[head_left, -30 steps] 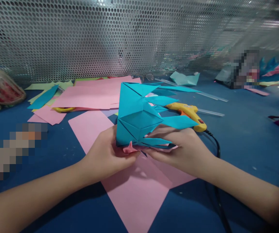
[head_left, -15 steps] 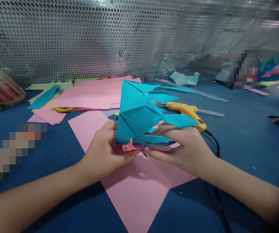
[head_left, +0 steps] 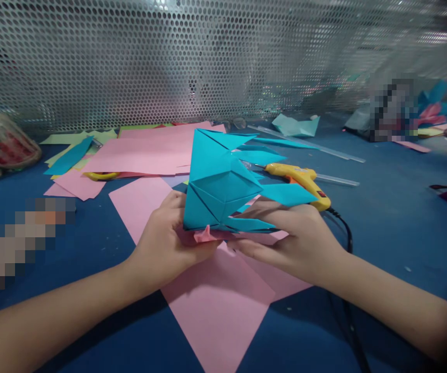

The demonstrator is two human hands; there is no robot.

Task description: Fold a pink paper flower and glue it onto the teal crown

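A blue origami piece (head_left: 225, 186) is held up before me, its several pointed flaps fanning to the right. Beneath its lower edge shows a small folded pink paper piece (head_left: 203, 234). My left hand (head_left: 167, 241) is closed on the left underside, thumb along the pink piece. My right hand (head_left: 297, 230) grips the lower right, with some fingers hidden behind the blue flaps. Below both hands, pink paper sheets (head_left: 223, 311) lie crosswise on the blue table (head_left: 106, 336).
A yellow glue gun (head_left: 301, 178) lies behind my right hand, its black cord (head_left: 349, 311) trailing forward. Stacked pink paper (head_left: 141, 155) and yellow-handled scissors (head_left: 101, 176) sit back left. Clear sticks (head_left: 337, 180) and a jar (head_left: 5, 137) are farther out; perforated mesh (head_left: 207, 62) stands behind.
The blue origami and my hands have shifted very slightly left. A dark, blurred shape has come in at the far right edge.
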